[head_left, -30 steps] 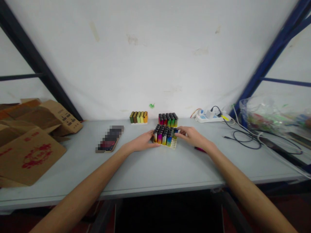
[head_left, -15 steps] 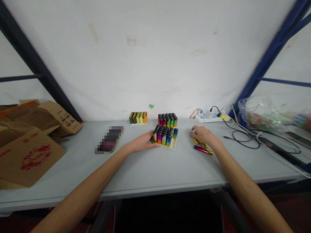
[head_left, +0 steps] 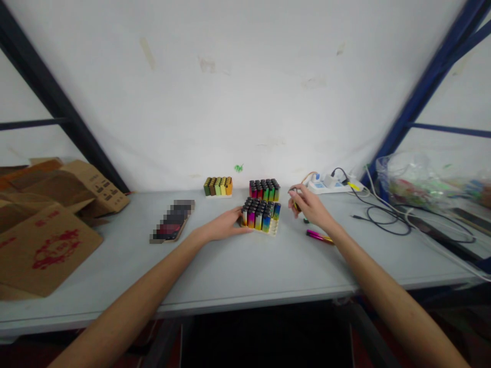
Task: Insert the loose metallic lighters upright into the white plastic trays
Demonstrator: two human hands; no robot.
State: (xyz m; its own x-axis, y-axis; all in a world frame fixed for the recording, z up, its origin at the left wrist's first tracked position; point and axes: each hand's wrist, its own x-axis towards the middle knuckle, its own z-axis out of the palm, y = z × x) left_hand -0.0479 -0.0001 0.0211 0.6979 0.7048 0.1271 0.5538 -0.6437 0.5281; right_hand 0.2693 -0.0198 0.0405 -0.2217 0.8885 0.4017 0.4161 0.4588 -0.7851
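Note:
My left hand (head_left: 225, 225) grips the left side of a white lighter tray (head_left: 273, 228), its thumb along the front edge. Upright in that tray stand rows of lighters (head_left: 259, 220) with black tops and shiny coloured bodies; holes show bare along its right side. Just right of the tray, my right hand (head_left: 311, 205) is raised with its fingers closed on a lighter (head_left: 296, 205), mostly hidden by the fingers. Below that hand a magenta-and-gold lighter (head_left: 319, 236) lies on the table, and the dark end of another shows under the wrist.
Behind stand two more lighter blocks, one yellow-green and orange (head_left: 218, 187), one red to green (head_left: 264, 189). A phone (head_left: 174, 220) lies left, near cardboard boxes (head_left: 49, 245). At right are a power strip (head_left: 337, 186), cables (head_left: 383, 220) and a plastic bag (head_left: 410, 176).
My right hand has lifted a lighter from the table and moved left and up, closer to the tray. My left hand has stayed at the tray.

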